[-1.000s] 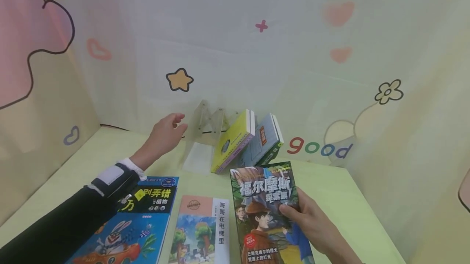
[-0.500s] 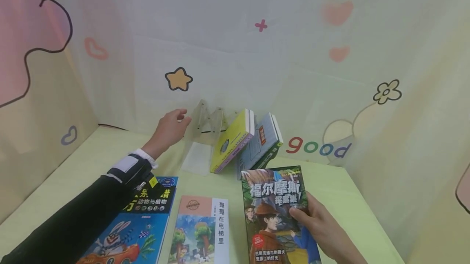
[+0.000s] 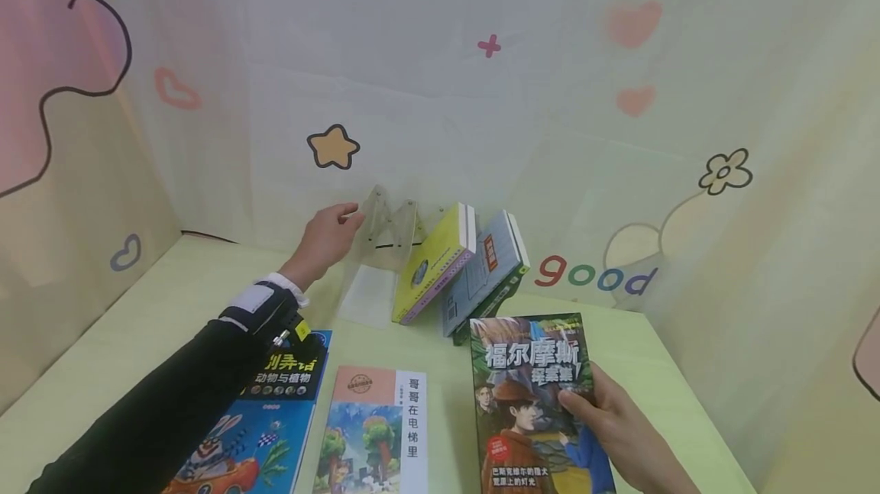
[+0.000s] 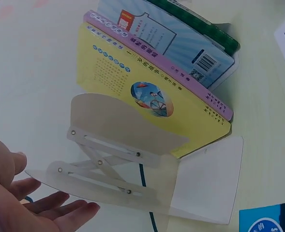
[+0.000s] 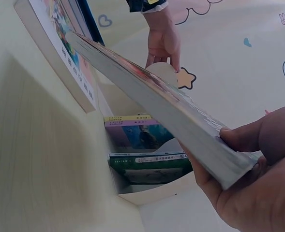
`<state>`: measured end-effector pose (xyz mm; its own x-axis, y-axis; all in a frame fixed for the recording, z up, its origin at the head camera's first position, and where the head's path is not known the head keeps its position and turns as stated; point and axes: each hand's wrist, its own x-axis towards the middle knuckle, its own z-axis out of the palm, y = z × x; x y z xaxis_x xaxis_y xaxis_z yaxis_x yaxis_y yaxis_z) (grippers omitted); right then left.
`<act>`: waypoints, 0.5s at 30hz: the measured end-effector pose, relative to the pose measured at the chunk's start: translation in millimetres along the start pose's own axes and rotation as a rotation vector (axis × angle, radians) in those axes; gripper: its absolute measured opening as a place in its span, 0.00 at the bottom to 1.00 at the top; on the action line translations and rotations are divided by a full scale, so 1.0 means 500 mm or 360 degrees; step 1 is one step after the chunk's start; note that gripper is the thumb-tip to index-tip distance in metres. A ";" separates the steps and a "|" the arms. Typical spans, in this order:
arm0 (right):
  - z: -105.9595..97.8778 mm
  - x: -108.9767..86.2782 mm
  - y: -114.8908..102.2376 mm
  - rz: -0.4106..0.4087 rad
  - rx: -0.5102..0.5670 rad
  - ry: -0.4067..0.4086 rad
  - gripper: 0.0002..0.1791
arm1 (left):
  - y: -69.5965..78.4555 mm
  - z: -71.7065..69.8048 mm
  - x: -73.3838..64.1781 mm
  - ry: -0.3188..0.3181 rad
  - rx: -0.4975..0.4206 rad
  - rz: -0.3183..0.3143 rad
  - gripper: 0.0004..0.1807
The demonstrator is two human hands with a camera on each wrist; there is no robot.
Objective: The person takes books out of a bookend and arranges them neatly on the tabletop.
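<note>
My right hand (image 3: 622,421) grips a comic-style book (image 3: 532,402) by its right side, thumb across the cover and fingers beneath. In the right wrist view the book's page edge (image 5: 181,125) faces the camera. My left hand (image 3: 326,238) is at the left end panel of a pale folding bookend (image 4: 103,164). Its fingers (image 4: 69,208) lie loosely extended along that panel's outer side, with the thumb near the edge. Inside the bookend a yellow book (image 3: 436,265) with a purple spine leans right, and beyond it lean a light-blue book (image 3: 481,272) and a dark green one (image 4: 205,26).
A pink-and-white book (image 3: 374,433) lies flat on the pale green table (image 3: 681,395), front centre. Left of it lies a blue book (image 3: 275,433), partly covered by my left sleeve (image 3: 151,410). A printed curtain (image 3: 426,82) hangs close behind the bookend.
My left hand has moved right, up to the bookend's left panel. My right hand has carried the comic-style book to the right and slightly down.
</note>
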<state>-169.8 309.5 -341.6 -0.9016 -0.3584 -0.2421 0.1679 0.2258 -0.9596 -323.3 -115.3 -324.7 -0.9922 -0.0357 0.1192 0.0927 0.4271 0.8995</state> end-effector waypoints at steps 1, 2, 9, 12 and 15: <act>-0.001 0.001 0.000 0.0011 -0.0007 0.0014 0.41 | -0.002 0.000 0.001 -0.0001 -0.0024 -0.0013 0.30; -0.001 0.001 0.000 0.0021 -0.0008 0.0024 0.41 | -0.003 0.000 0.003 0.0000 -0.0043 -0.0023 0.30; -0.002 0.004 0.005 0.0068 -0.0054 0.0084 0.40 | -0.012 -0.002 0.010 -0.0004 -0.0110 -0.0040 0.30; -0.003 0.005 0.006 0.0068 -0.0052 0.0087 0.40 | -0.015 -0.002 0.010 -0.0027 -0.0139 -0.0038 0.30; -0.003 0.005 0.008 0.0090 -0.0067 0.0104 0.40 | -0.016 -0.002 0.010 -0.0057 -0.0187 -0.0037 0.30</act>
<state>-171.8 310.7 -345.6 -0.9155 -0.2848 -0.2843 0.2035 0.2821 -0.9376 -328.8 -119.8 -331.0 -0.9963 -0.0114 0.0847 0.0767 0.3174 0.9452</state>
